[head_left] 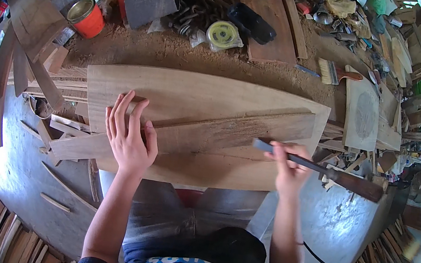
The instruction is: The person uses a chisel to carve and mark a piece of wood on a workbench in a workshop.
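A wide pale wooden board lies across my lap area at the edge of the workbench. On it rests a long, narrow, darker wooden strip, slanting from lower left up to the right. My left hand lies on the strip's left part, fingers apart and slightly bent, gripping nothing. My right hand grips a chisel by its metal blade. The flat blade end points left over the strip, and the dark wooden handle sticks out to the right.
Beyond the board, the dusty bench holds a red tin, a yellow tape roll, a black case, a brush and a board with a dark oval. Offcuts lie on the floor at left; stacked wood stands at right.
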The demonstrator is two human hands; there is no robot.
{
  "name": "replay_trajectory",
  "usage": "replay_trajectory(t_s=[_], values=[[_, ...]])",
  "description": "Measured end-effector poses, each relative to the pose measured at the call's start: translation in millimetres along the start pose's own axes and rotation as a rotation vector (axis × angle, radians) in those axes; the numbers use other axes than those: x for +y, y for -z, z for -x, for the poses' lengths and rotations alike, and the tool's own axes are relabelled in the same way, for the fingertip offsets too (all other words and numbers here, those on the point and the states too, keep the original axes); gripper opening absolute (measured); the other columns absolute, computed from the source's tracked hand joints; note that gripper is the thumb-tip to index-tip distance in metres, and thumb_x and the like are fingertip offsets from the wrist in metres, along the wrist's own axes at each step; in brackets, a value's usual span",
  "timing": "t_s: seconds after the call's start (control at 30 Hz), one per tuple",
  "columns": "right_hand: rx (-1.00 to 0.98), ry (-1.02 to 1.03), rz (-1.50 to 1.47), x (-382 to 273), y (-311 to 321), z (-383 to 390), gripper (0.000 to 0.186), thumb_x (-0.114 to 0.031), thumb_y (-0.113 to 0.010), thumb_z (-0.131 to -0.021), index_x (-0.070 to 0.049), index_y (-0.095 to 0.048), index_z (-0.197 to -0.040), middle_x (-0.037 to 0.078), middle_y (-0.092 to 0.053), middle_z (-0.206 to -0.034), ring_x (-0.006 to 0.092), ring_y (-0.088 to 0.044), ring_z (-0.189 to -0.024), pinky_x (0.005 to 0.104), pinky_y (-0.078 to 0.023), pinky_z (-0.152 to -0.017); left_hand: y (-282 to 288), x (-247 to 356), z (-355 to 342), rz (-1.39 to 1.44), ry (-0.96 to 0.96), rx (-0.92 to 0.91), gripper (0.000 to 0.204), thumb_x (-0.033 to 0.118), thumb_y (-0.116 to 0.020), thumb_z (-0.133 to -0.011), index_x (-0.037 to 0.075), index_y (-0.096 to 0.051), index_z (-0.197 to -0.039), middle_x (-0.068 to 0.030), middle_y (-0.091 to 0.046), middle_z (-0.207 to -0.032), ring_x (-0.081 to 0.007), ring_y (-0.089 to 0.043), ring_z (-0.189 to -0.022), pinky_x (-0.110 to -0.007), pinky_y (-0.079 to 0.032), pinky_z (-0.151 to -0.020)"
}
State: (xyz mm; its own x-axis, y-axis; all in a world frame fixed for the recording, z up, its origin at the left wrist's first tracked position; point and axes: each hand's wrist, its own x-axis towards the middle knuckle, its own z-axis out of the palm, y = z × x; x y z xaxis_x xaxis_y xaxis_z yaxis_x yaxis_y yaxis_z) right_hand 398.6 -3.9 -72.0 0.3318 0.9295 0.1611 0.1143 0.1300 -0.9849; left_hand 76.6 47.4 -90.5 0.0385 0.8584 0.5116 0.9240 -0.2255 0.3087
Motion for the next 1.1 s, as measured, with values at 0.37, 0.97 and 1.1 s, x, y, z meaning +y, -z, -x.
replay_trajectory(t_s=[0.37,0.97,1.1], values=[[0.063,0.052,0.108,0.6,30.1,-11.7,0.01,0.001,-0.07,-0.092,0.003,-0.061,-0.095,0.018,-0.073,-0.094,0.0184,-0.073,-0.078,0.027,-0.061,-0.067,-1.3,-1.5,2.0,0.011,0.003,0.002,0.044,0.012,-0.057,-0.085,0.009,-0.06,-0.129,-0.014,-0.05,-0.144,-0.0358,-0.046,-0.137,-0.054,-0.027,-0.117],[0.082,0.136,-0.017,10.6,34.0,-9.7,0.006,0.001,-0.066,-0.095,0.003,-0.061,-0.092,0.013,-0.069,-0.088,0.0134,-0.067,-0.07,0.0332,-0.066,-0.067,0.0,0.0,1.2,-0.002,-0.006,-0.014,0.042,0.013,-0.056,-0.087,0.009,-0.06,-0.128,-0.0144,-0.049,-0.145,-0.0358,-0.044,-0.137,-0.055,-0.028,-0.115],[0.053,0.031,-0.077,10.6,6.6,3.1,0.006,0.004,-0.068,-0.092,0.003,-0.062,-0.094,0.013,-0.071,-0.091,0.0142,-0.07,-0.076,0.0317,-0.065,-0.073,-1.6,-0.8,2.5,-0.005,-0.007,0.0,0.042,0.012,-0.056,-0.086,0.009,-0.06,-0.128,-0.0146,-0.049,-0.145,-0.0361,-0.044,-0.137,-0.055,-0.028,-0.115]])
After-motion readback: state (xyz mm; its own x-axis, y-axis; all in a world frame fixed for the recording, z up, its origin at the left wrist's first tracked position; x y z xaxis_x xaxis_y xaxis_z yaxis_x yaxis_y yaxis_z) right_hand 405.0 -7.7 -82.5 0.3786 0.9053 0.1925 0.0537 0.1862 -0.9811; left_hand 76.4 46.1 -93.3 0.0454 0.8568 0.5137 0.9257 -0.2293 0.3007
